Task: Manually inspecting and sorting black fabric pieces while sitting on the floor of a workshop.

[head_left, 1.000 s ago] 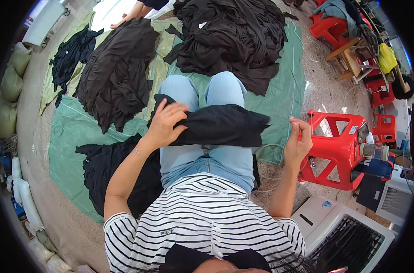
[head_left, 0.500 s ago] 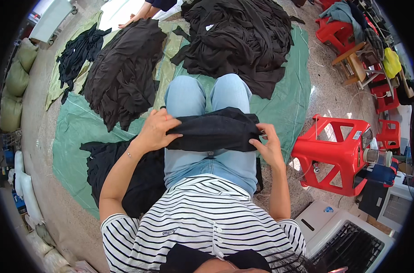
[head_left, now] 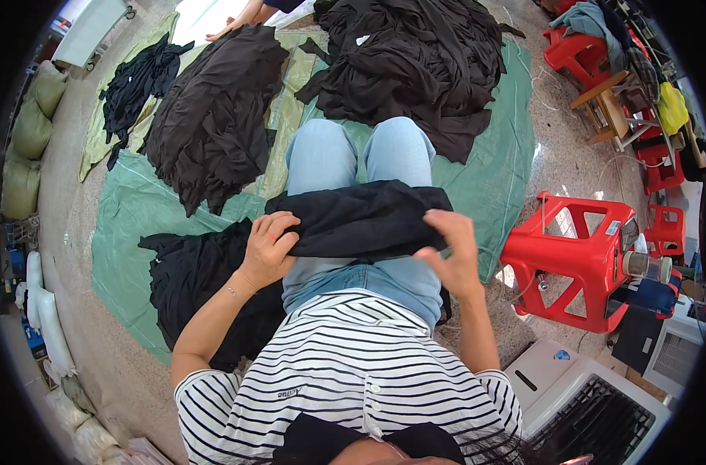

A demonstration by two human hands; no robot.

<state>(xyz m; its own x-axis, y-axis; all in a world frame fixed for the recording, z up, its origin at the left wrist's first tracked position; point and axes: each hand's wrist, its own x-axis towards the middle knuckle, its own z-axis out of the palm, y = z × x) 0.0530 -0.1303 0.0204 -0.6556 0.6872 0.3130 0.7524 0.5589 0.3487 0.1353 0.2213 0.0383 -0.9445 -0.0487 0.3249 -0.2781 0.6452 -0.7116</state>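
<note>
A folded black garment [head_left: 360,220] lies across my thighs as a long flat bundle. My left hand [head_left: 271,246] is closed at its left end, fingers curled over the edge and thumb tucked near the lower side. At the right end, my right hand [head_left: 455,252] is open, thumb and fingers apart, its fingertips over or against the cloth; contact is hard to make out. A pile of black garments [head_left: 194,291] sits beside my left thigh, partly hidden by my left forearm.
Beyond my knees a large heap of dark garments [head_left: 415,66] and another dark pile [head_left: 213,116] rest on a green sheet [head_left: 500,167]. A red stool [head_left: 578,260] stands at right, near a white appliance [head_left: 593,395]. Another person's hand [head_left: 222,32] shows at the top.
My right hand has loosened from the garment's right end and its fingers have spread. My left hand has shifted slightly down, and the bundle's left end now extends above it.
</note>
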